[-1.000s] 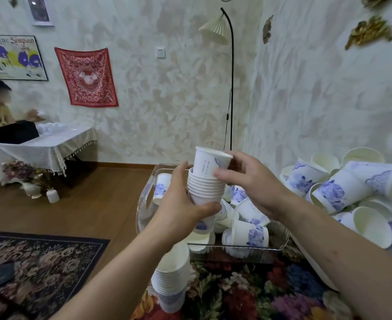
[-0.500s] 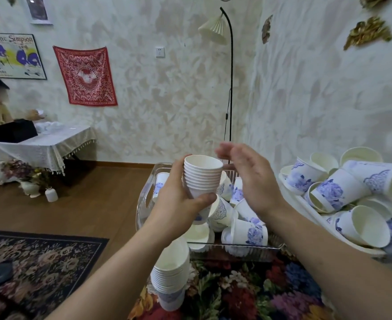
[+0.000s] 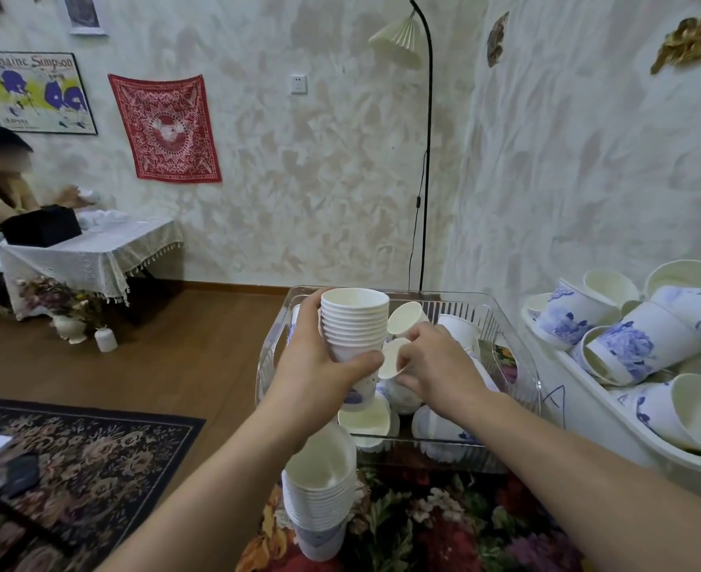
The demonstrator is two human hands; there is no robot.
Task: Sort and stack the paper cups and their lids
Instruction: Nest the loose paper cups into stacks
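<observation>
My left hand (image 3: 320, 365) grips a nested stack of white paper cups (image 3: 355, 324) held upright above a clear plastic basket (image 3: 518, 365). Down inside the basket, my right hand (image 3: 435, 365) pinches the rim of a loose cup (image 3: 392, 359) lying on its side. Several other white cups with blue flower print lie loose in the basket. A second stack of cups (image 3: 320, 489) stands on the flowered tablecloth in front of the basket, below my left forearm. No lids are visible.
A white bin (image 3: 613, 419) at the right holds a heap of larger blue-printed cups. A floor lamp (image 3: 423, 158) stands behind the basket by the wall. Another person sits at a cloth-covered table (image 3: 84, 249) at far left. A patterned rug (image 3: 72, 468) covers the floor.
My right hand pushed a cup down onto the stack, let go, then dropped into the basket and took hold of a loose cup. My left hand kept the stack steady.
</observation>
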